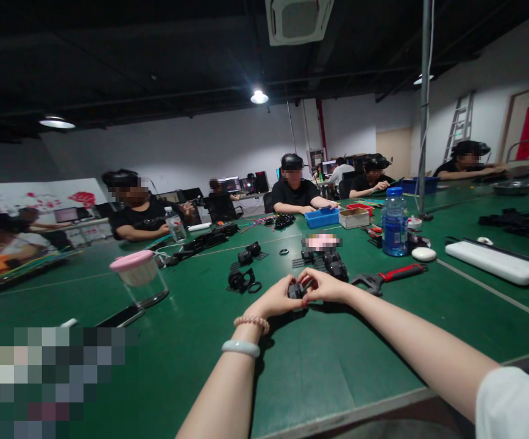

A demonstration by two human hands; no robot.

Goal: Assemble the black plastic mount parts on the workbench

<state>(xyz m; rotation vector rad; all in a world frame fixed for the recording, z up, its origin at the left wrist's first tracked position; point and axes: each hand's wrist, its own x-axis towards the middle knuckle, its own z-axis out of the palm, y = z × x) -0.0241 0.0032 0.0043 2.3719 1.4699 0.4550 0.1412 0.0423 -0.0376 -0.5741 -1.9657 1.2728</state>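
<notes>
A small black part (296, 291) is held between both hands, just above the green table. My left hand (279, 297) grips it from the left, with a beaded bracelet and a pale bangle at the wrist. From the right, my right hand (323, 286) closes its fingertips on the same part. Left of the hands lie black pieces (241, 279) and a black ring (255, 287). More black round parts (335, 266) sit just behind my right hand. A wrench (392, 277) with a red and black handle rests to the right.
The green table (328, 366) also bears a pink-lidded cup (139, 274), a phone (120, 316), a blue bottle (394, 222), a blue tray (322, 217) and a white power strip (497, 262). Several people sit around it. A metal pole (424, 110) stands at the right.
</notes>
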